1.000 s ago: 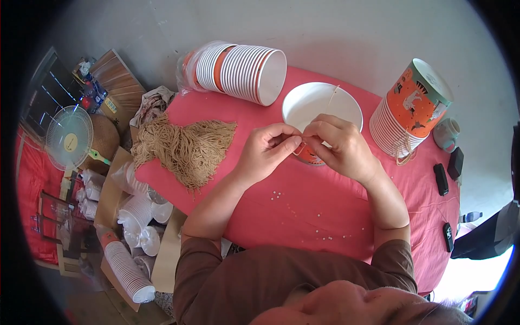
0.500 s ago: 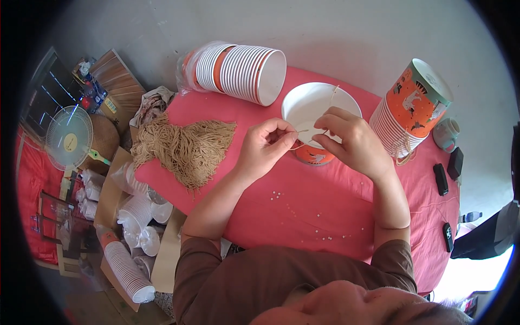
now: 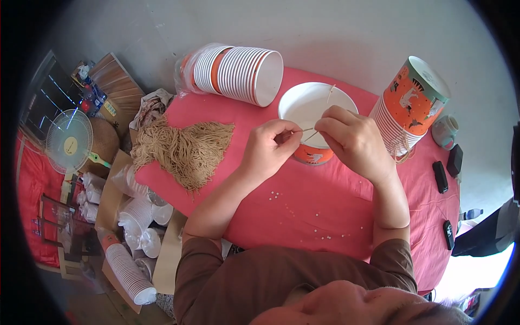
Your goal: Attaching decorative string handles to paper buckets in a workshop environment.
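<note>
Since a moment ago your hands have drawn a little apart, so a short length of thin tan string (image 3: pixel 307 130) now shows stretched between them where before your fingertips met. Your left hand (image 3: pixel 269 147) has thumb and forefinger pressed together on one end of it; your right hand (image 3: pixel 355 140) pinches the other end, its remaining fingers curled. Both hands hover over the near rim of the paper bowl (image 3: pixel 317 104), which stands upright on the pink tablecloth (image 3: pixel 303 211), white inside with an orange printed wall; a second strand pokes up past its far rim.

Left of your hands a loose heap of cut tan strings (image 3: pixel 187 147) lies on the cloth. Behind it a stack of paper bowls (image 3: pixel 238 74) lies on its side, half in clear plastic wrap, orange-and-white rims facing right. At your right a second stack of bowls (image 3: pixel 409 105) stands upside down, orange with white animal figures and a green band. Tiny white beads (image 3: pixel 319 232) are scattered near the table's front edge.
</note>
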Available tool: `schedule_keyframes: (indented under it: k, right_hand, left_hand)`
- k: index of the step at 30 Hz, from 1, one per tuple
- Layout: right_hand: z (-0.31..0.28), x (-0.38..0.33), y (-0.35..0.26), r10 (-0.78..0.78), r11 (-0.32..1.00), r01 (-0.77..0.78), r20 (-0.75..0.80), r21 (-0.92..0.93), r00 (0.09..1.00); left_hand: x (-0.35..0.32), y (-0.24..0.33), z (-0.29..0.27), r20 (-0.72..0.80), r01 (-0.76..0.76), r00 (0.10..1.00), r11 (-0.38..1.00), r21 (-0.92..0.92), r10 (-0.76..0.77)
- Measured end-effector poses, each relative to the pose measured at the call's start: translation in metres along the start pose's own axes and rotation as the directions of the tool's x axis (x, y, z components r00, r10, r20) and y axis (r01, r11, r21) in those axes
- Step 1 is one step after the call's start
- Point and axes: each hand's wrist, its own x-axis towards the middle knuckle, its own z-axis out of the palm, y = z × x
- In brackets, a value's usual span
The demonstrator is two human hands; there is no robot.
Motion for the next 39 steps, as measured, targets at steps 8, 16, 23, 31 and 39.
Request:
schedule_keyframes:
  k: [8,16,23,31,39]
  right_hand:
    - [0.013,0.003,0.005,-0.023,0.979,0.031,-0.041,0.2,0.999]
    - [0.025,0.002,0.017,0.085,0.974,-0.062,-0.099,0.218,0.991]
    - [0.021,0.002,0.008,-0.014,0.963,0.013,0.003,0.268,1.0]
    - [0.018,0.004,0.003,-0.079,0.962,0.08,-0.011,0.26,0.997]
    - [0.025,0.003,0.006,-0.1,0.978,0.103,-0.029,0.183,0.995]
  left_hand:
    - [-0.002,0.006,0.003,0.138,0.098,0.988,0.975,-0.201,-0.071]
    - [0.001,-0.01,-0.009,0.237,0.328,0.941,0.824,-0.461,-0.242]
    - [0.002,-0.013,-0.016,0.32,0.446,0.894,0.678,-0.584,-0.313]
    - [0.001,-0.013,-0.016,0.314,0.461,0.887,0.702,-0.543,-0.34]
    - [0.001,-0.013,-0.016,0.322,0.459,0.888,0.682,-0.569,-0.329]
